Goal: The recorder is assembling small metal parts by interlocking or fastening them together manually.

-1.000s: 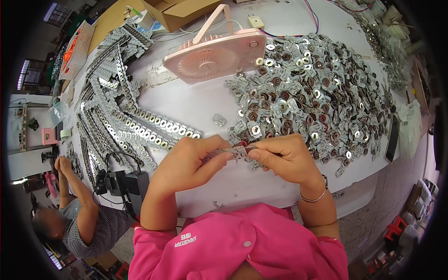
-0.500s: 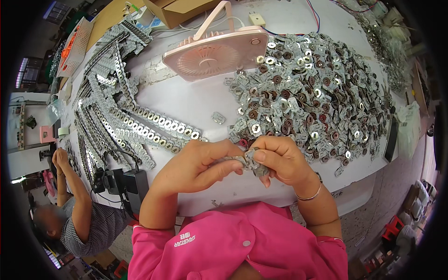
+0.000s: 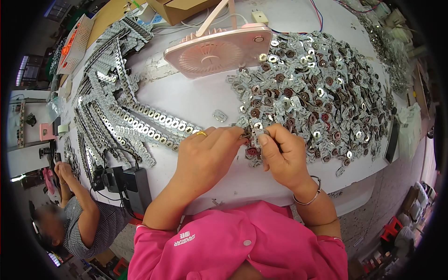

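Observation:
At the near left edge of a large pile of small grey metal parts with round discs [image 3: 322, 102], my two hands are close together. My right hand [image 3: 284, 154] is closed, thumb against bent fingers, on a small grey metal part [image 3: 257, 132]. My left hand [image 3: 205, 154], back turned up and a gold ring on one finger, has its fingertips closed beside that part. What they pinch is mostly hidden behind the fingers. A single loose grey part [image 3: 219, 115] lies on the white table just beyond my left hand.
Long strips of joined metal parts [image 3: 154, 116] lie to the left. A pink fan [image 3: 214, 53] stands at the back. Black power adapters [image 3: 135, 182] sit at the near left edge. A white basket [image 3: 77, 44] is far left; another person [image 3: 88, 219] sits at lower left.
Both hands have moved from near the table's front to the pile's edge. The left hand has turned palm down, and the grey piece held between both hands before is no longer plainly visible.

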Motion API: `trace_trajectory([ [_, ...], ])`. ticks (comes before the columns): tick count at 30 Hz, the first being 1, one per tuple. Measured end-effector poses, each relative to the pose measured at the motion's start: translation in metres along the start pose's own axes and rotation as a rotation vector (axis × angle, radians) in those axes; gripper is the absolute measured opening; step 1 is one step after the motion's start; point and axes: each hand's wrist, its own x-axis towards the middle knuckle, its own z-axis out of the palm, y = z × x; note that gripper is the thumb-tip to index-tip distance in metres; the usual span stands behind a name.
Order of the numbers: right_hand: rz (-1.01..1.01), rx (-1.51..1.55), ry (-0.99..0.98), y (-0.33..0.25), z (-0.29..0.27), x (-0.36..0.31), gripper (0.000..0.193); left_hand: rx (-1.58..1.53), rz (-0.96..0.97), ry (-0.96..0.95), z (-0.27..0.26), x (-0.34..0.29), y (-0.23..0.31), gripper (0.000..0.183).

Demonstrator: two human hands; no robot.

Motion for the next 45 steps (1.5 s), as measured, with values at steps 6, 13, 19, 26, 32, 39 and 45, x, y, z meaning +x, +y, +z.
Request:
trace_trajectory([
  [6, 0.063, 0.148, 0.021, -0.001, 0.001, 0.0, 0.017, 0.006, 0.033, -0.073, -0.001, -0.001, 0.007, 0.025],
  [13, -0.117, -0.263, 0.079, -0.004, -0.009, 0.012, 0.014, -0.115, -0.099, -0.14, -0.003, 0.003, 0.001, 0.031],
  [19, -0.217, -0.202, -0.028, 0.002, -0.01, 0.014, 0.015, -0.291, -0.251, -0.264, -0.02, 0.001, -0.007, 0.02],
  [26, -0.109, -0.112, -0.379, -0.001, -0.019, 0.012, 0.018, -0.495, -0.296, -0.559, -0.031, 0.001, -0.018, 0.011],
  [32, 0.233, 0.428, -0.42, -0.009, -0.013, 0.004, 0.018, -0.994, -0.421, -0.557, -0.029, 0.003, -0.016, 0.011],
  [39, -0.032, -0.009, -0.047, -0.002, -0.003, 0.003, 0.016, -0.357, -0.146, -0.165, -0.01, 0.006, -0.001, 0.008],
  [45, -0.07, -0.098, -0.024, 0.0, -0.003, 0.006, 0.017, -0.073, -0.103, -0.035, 0.003, 0.003, 0.007, 0.013],
])
